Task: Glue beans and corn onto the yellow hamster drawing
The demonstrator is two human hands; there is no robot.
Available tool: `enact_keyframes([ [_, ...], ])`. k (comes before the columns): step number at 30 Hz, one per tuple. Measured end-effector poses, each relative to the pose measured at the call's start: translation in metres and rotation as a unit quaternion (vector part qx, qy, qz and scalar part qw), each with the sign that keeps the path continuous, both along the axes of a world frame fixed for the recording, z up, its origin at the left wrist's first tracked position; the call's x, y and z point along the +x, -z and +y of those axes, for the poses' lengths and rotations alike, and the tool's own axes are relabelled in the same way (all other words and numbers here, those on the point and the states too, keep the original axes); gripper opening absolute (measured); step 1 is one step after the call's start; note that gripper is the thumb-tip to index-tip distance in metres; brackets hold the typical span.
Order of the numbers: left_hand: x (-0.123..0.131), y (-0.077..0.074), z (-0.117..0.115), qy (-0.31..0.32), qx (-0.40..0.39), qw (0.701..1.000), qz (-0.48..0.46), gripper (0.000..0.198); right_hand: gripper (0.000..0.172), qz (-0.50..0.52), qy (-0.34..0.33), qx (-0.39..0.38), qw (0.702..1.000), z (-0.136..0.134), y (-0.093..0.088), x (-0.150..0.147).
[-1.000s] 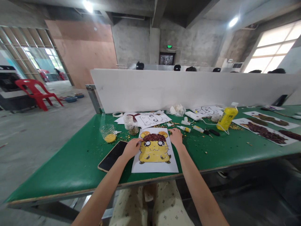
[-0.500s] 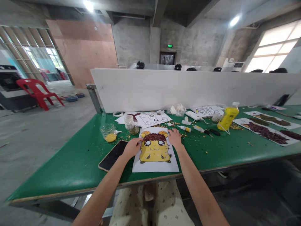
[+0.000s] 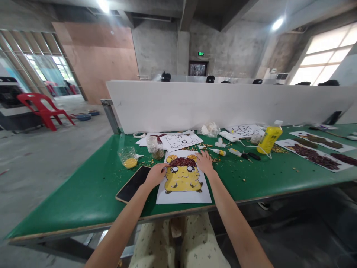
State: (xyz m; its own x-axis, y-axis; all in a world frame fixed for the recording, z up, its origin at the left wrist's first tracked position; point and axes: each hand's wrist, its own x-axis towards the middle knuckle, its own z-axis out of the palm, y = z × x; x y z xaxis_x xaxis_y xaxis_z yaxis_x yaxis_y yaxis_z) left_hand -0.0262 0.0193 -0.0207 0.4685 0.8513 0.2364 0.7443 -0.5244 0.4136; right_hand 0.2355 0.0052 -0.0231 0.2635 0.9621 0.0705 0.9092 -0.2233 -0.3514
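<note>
A paper sheet (image 3: 182, 198) with a cartoon hamster lies flat on the green table. The hamster's body is filled in yellow, its head top has dark red-brown grains, and its ears are orange-yellow. At the left edge of the hamster's head, my left hand (image 3: 156, 175) rests on the sheet with fingers bent together. Whatever its fingertips hold, if anything, is hidden. My right hand (image 3: 205, 162) lies palm down over the sheet's upper right edge, fingers spread, close to the hamster's right ear. Beside my left hand is a dark phone (image 3: 133, 185).
Left of the sheet stand a clear cup with yellow contents (image 3: 129, 162) and a plastic jar (image 3: 157, 152). Beyond are outline drawings (image 3: 181, 140), glue bottles (image 3: 218, 152), scattered grains and a yellow bottle (image 3: 269, 139). A white partition (image 3: 195, 108) borders the table's back.
My right hand has shifted slightly left and up, onto the sheet near the hamster's ear. My left hand stays at the head's left edge. The view has moved a little.
</note>
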Motion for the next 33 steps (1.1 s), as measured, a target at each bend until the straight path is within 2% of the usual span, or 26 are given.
enact_keyframes([
  [5, 0.0000, -0.0013, -0.0006, 0.001, -0.002, 1.000, 0.000, 0.035, 0.045, -0.004, 0.033, 0.002, 0.999, 0.0002, -0.0004, 0.0010],
  [9, 0.0004, -0.0013, -0.0008, 0.001, 0.001, 1.000, 0.001, 0.035, 0.042, -0.003, 0.010, -0.003, 1.000, -0.0006, -0.0015, 0.0007],
  [14, 0.0001, -0.0009, -0.0005, 0.003, 0.003, 1.000, 0.002, 0.035, 0.046, 0.000, 0.032, -0.010, 0.999, -0.0011, -0.0020, 0.0004],
  [18, -0.0001, -0.0002, 0.0000, 0.003, 0.004, 1.000, 0.000, 0.035, 0.042, 0.000, 0.013, -0.007, 1.000, -0.0024, -0.0025, -0.0002],
  [24, -0.0003, 0.0012, 0.0000, 0.004, 0.010, 1.000, -0.003, 0.035, 0.047, -0.004, 0.070, 0.009, 0.998, -0.0028, -0.0036, 0.0023],
  [29, -0.0005, 0.0005, -0.0005, 0.003, 0.011, 1.000, -0.002, 0.035, 0.042, 0.003, 0.028, 0.005, 1.000, -0.0016, -0.0018, 0.0020],
  [33, -0.0007, -0.0001, -0.0006, 0.002, 0.009, 1.000, 0.001, 0.035, 0.044, 0.005, 0.049, 0.003, 0.999, -0.0009, 0.0008, 0.0015],
])
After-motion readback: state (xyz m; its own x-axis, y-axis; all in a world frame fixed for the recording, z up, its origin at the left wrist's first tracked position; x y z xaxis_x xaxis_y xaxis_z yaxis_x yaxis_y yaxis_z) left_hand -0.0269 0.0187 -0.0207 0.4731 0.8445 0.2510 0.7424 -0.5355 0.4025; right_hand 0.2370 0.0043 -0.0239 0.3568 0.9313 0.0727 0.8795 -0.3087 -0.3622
